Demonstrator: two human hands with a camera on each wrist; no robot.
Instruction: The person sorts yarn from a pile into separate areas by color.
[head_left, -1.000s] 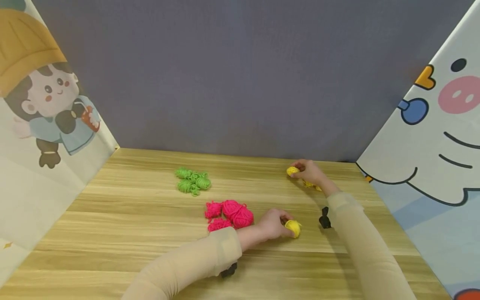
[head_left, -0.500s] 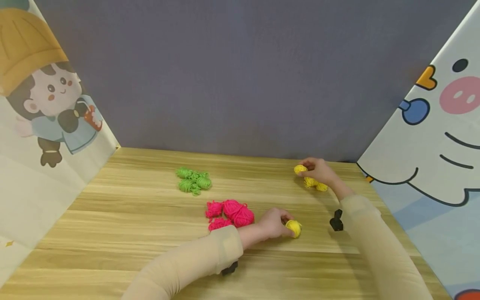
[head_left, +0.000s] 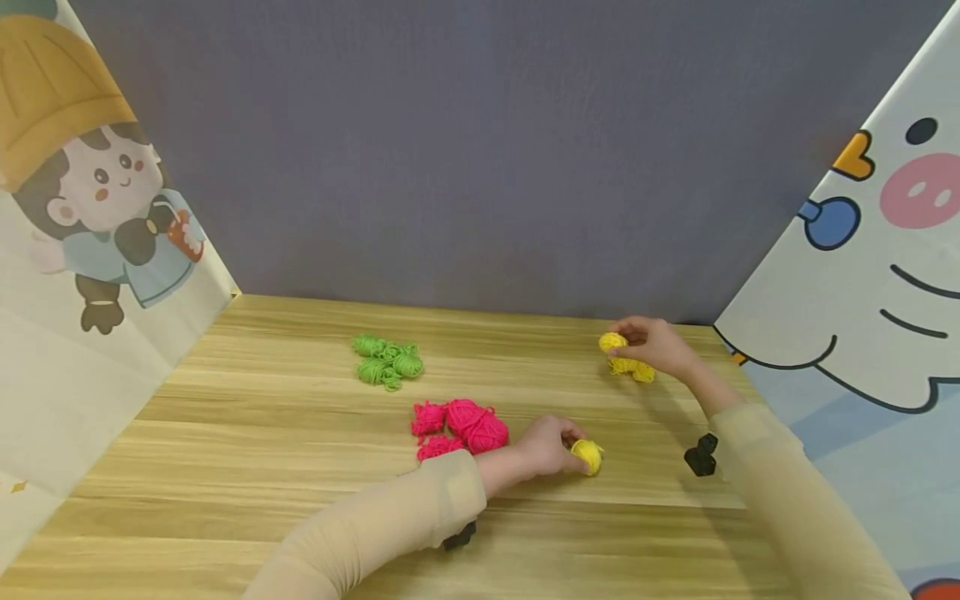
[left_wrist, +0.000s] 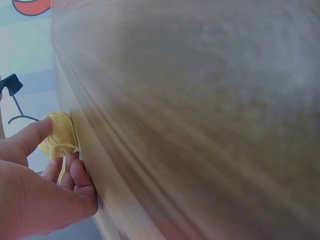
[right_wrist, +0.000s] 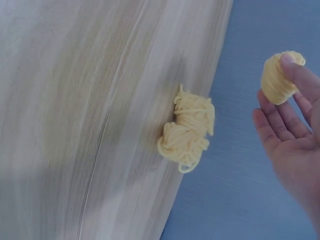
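My left hand (head_left: 546, 447) pinches a yellow ball of yarn (head_left: 588, 457) low at the tabletop, right of the pink yarn. In the left wrist view the thumb lies on one side of that ball and fingers on the other. Farther back on the right, my right hand (head_left: 654, 346) holds a smaller yellow ball of yarn (head_left: 612, 342) between thumb and fingers. The right wrist view has this ball raised off the table, apart from a loose yellow yarn bundle (right_wrist: 187, 127) lying on the wood. In the head view the ball partly covers that bundle.
Several green yarn balls (head_left: 386, 362) lie together at the back left of the wooden table (head_left: 247, 433). A cluster of pink yarn balls (head_left: 480, 425) sits beside my left forearm, which partly hides it. A grey panel (head_left: 480, 167) stands behind the table.
My right hand has moved to the right with its yellow ball of yarn, bringing it in front of the loose yellow bundle. My left hand has stayed in place with its ball.
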